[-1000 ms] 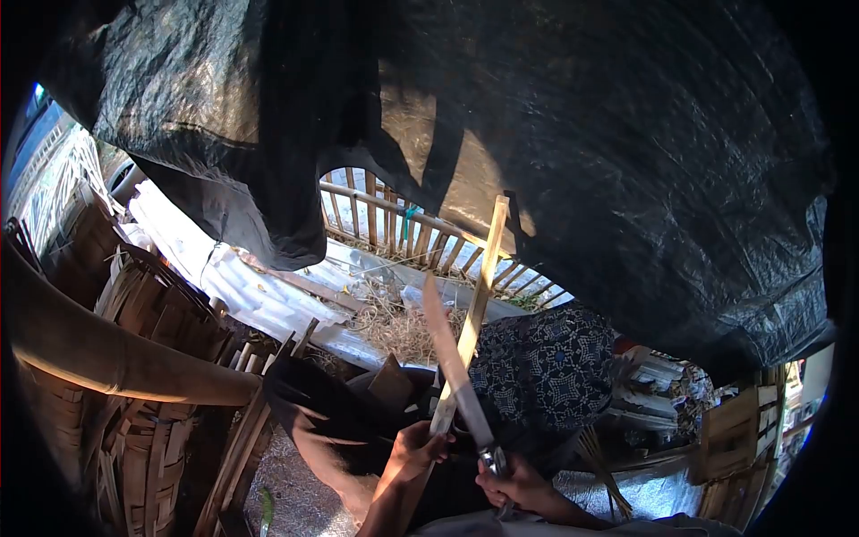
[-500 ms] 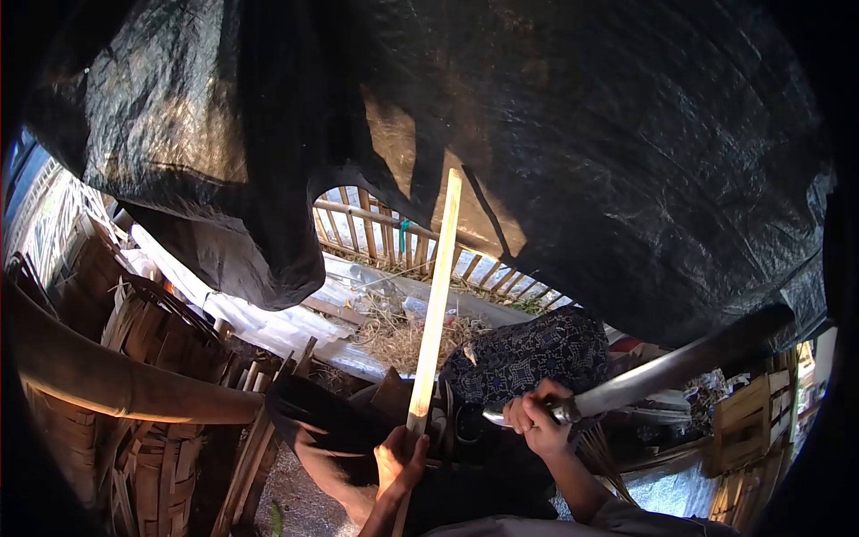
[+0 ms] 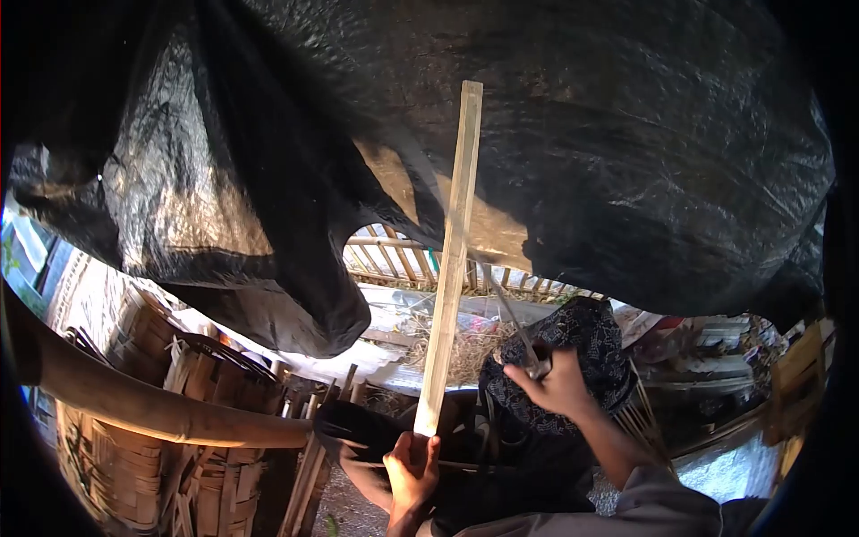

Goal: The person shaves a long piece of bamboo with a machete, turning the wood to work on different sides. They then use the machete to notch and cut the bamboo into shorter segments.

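Observation:
Upright in front of me stands a long pale bamboo strip (image 3: 455,242), its lower end gripped in my left hand (image 3: 412,470). My right hand (image 3: 557,380) is closed around the handle of a long knife (image 3: 508,309), whose thin blade points up and to the left, towards the strip. A gap shows between the blade and my left hand. Dark patterned cloth (image 3: 595,340) lies behind my right hand.
A black tarp (image 3: 626,161) hangs low overhead. A thick bamboo pole (image 3: 179,416) crosses the left side, above woven baskets (image 3: 116,456). Beyond are a bamboo fence (image 3: 394,255) and dry straw (image 3: 465,349). A wooden crate (image 3: 801,376) stands at the right.
The knife has swung from pointing right to pointing up-left, near the strip. The strip reaches higher and shows its broad face. The whole view has shifted somewhat.

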`<action>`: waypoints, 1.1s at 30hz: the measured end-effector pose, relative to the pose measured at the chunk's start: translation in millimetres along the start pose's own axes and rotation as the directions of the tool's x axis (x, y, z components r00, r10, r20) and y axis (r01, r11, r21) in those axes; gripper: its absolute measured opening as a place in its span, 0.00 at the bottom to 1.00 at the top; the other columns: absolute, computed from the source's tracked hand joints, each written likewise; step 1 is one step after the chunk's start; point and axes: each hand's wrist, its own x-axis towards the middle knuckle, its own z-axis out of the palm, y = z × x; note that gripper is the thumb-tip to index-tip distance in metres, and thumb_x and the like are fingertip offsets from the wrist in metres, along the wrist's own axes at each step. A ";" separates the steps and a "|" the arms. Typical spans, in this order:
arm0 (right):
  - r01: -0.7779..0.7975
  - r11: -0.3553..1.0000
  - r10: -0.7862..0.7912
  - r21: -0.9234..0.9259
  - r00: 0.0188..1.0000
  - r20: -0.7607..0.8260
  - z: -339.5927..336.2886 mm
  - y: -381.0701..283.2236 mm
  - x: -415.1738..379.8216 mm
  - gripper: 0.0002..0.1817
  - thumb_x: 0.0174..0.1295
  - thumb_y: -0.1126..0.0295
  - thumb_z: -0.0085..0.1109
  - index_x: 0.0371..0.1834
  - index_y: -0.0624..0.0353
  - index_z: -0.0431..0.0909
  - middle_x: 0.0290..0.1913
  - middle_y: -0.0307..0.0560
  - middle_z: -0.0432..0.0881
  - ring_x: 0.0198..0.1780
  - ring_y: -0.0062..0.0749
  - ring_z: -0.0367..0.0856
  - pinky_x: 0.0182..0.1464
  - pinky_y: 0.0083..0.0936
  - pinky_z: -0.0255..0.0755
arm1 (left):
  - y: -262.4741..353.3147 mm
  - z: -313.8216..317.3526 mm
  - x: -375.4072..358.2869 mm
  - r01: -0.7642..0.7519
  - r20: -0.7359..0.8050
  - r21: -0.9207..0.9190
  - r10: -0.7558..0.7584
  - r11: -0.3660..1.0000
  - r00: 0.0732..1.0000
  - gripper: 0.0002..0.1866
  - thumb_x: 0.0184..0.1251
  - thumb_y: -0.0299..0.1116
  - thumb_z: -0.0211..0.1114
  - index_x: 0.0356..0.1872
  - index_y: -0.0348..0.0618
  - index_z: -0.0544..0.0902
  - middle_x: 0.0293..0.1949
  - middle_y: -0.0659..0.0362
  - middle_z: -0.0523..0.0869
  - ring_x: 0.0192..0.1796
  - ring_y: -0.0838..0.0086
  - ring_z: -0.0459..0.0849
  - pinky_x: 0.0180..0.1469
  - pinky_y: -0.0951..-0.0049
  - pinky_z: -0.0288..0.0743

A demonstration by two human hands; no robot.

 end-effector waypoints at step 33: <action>0.328 0.692 0.195 -0.643 0.773 0.604 31.4 111.9 96.1 0.09 0.46 0.71 0.61 0.32 0.59 0.80 0.26 0.50 0.81 0.26 0.35 0.82 0.33 0.35 0.78 | -17.5 41.1 22.0 0.688 0.671 -0.712 -0.155 0.138 0.725 0.11 0.67 0.25 0.54 0.50 0.40 0.69 0.37 0.64 0.69 0.25 0.87 0.62 0.21 0.90 0.57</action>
